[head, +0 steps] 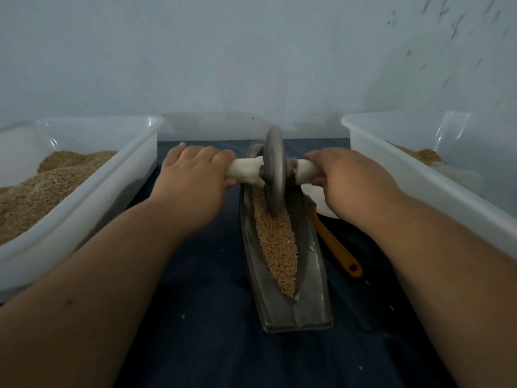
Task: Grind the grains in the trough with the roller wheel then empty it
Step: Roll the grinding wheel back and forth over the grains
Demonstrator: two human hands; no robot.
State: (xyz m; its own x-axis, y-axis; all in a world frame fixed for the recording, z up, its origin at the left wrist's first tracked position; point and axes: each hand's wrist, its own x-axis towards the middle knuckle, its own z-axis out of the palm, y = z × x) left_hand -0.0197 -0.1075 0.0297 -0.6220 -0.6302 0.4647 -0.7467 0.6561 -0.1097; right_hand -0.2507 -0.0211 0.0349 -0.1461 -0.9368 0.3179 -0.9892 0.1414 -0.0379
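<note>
Both hands grip the axle handle (243,172), one on each side of the roller wheel (275,169). Left hand (193,177) has its fingers curled over the white-wrapped bar; right hand (349,183) is wrapped round the other end. The wheel stands upright in the far part of the trough (296,317), its rim down in the grains (277,242), which fill the groove toward the near tip. The trough lies lengthwise on the dark surface (201,317) between the left bin (112,197) and the right bin (377,152).

Risks, as judged: neither hand holds the trough, so a hard push could slide it on the cloth. Uneven pressure could tilt the wheel so it climbs the wall and throws grains out. Fingertips sit close to the disc hub – pinch hazard near the rim. The orange-handled brush (338,250) lies just beside the trough – the right wrist may knock it.
</note>
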